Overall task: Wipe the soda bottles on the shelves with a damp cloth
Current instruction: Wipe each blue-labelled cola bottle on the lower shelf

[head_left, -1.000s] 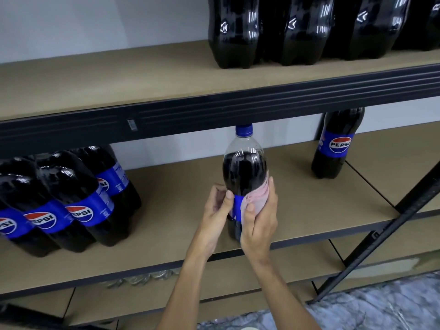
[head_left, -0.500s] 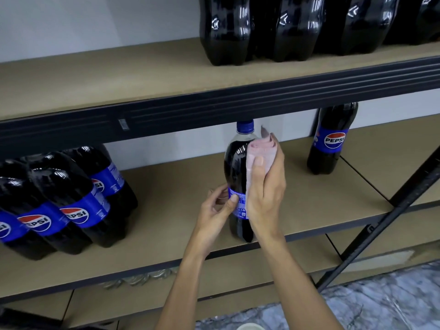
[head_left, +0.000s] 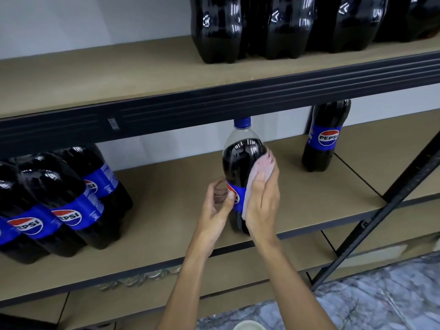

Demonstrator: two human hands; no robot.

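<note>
A dark Pepsi bottle [head_left: 239,160] with a blue cap and blue label stands near the front of the middle shelf [head_left: 181,186]. My right hand [head_left: 263,203] presses a pink cloth [head_left: 260,169] flat against the bottle's right side, covering part of the label. My left hand [head_left: 217,203] holds the bottle's left side at label height, fingers curled round it. The bottle's base is hidden behind my hands.
Several Pepsi bottles [head_left: 59,201] stand grouped at the left of the same shelf; a lone one [head_left: 326,136] stands at the back right. Big dark bottles [head_left: 281,25] line the upper shelf. A black diagonal brace [head_left: 392,203] crosses at right. A white rim [head_left: 247,326] shows at the bottom.
My right hand slid the cloth up to the bottle's shoulder, then back down to its upper body. My left hand kept its hold at the label.
</note>
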